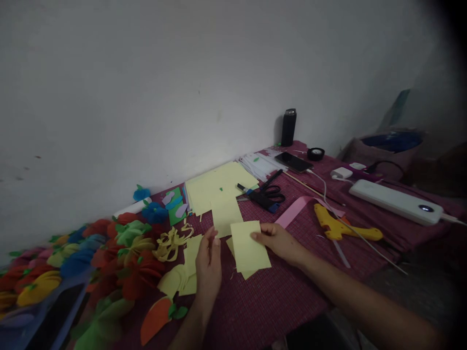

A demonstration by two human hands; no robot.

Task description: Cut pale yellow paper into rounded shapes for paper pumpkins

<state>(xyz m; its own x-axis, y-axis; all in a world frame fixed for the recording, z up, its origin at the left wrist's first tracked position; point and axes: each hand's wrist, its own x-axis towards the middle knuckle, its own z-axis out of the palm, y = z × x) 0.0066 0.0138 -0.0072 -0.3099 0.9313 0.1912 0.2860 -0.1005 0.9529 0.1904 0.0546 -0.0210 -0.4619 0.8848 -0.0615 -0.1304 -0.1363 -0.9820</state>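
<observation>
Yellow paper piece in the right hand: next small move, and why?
Probably bring the left hand to the left edge of the yellow paper piece to steady it: the right hand grips only its upper right side, while the left hand, seemingly empty, is close by.

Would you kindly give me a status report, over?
Right hand pinching yellow paper rectangle. Left hand open beside it. Yellow glue gun lying apart, not blocking.

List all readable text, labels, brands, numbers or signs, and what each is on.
None readable.
Display on the white power bank: lit, too small and blurred to read.
Black can: no legible label.
Yellow glue gun: no legible marking.
Yellow paper: no visible writing.
</observation>
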